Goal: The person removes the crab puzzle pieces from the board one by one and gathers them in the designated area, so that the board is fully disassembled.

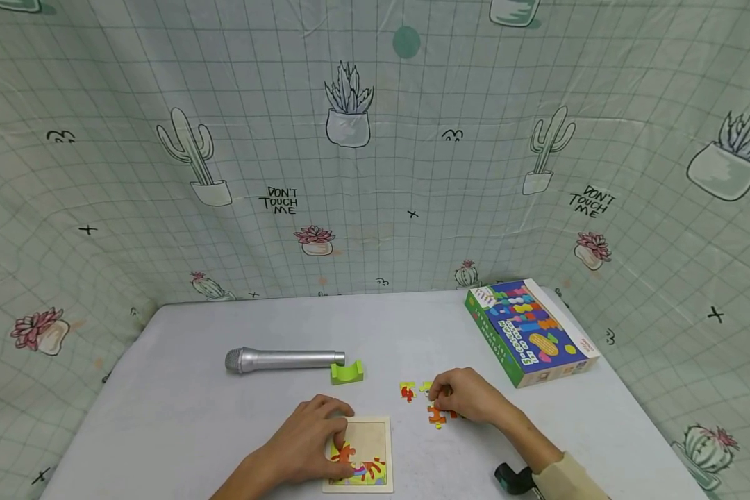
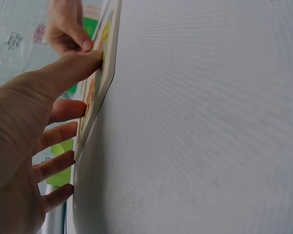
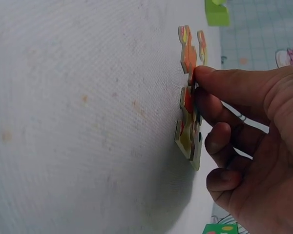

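Observation:
My left hand (image 1: 309, 442) lies over a shallow wooden puzzle tray (image 1: 388, 434). Its thumb rests on the lower pieces, and its spread fingers reach along the tray's left side. Colourful puzzle pieces (image 1: 371, 472) fill the lower part of the tray; the upper part shows bare wood. To the right, my right hand (image 1: 465, 394) bends down among loose puzzle pieces (image 1: 436, 415), thumb and forefinger pinching at an orange puzzle piece (image 3: 191, 74). The hand partly hides that piece in the head view. Other loose pieces (image 3: 188, 139) lie beside its fingertips.
A silver microphone (image 1: 287, 359) lies behind the tray, its end by a green curved block (image 1: 347, 373). A colourful box (image 1: 531, 333) stands at the table's back right. Near the right forearm is a black object (image 1: 512, 479). Patterned cloth (image 1: 375, 173) hangs behind the white table (image 1: 162, 417).

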### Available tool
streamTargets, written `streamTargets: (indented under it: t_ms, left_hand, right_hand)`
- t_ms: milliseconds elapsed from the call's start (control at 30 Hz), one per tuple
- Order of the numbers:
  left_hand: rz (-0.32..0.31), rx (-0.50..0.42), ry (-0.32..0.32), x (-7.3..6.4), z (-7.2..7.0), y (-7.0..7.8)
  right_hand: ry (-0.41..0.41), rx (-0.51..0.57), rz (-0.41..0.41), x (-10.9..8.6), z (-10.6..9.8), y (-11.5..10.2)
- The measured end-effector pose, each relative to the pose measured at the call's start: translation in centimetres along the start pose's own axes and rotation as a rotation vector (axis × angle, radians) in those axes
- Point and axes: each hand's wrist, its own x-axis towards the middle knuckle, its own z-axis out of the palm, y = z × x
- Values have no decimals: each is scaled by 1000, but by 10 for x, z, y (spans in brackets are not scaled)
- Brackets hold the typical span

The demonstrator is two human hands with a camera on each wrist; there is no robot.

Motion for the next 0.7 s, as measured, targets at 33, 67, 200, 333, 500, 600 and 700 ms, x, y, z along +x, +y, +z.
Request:
streamTargets:
  t_ms: [33,67,200,333,500,600,700]
  left_hand:
    - [1,-3,-1,0,0,0]
    - [1,-6,-2,0,0,-1]
    - [12,-23,-6,-1,1,-3]
    - [41,-54,-19,-2,-1,-7]
    - [74,-97,-47,-3,-5,-11]
    - [74,-106,-54,-2,-6,-12]
    - [48,-107,-55,-1,-7,-13]
  right_hand:
    - [-2,2,0,0,-1,0]
    - [-2,7,-1,1,-2,0]
    - [-4,44,-8,3,-3,-3]
    - [-4,78,-27,5,3,-10]
    - [-22,116,-73,8,18,-27]
    - [-63,136,-107,11,29,-41]
    - [-124,135,-145,14,40,-58]
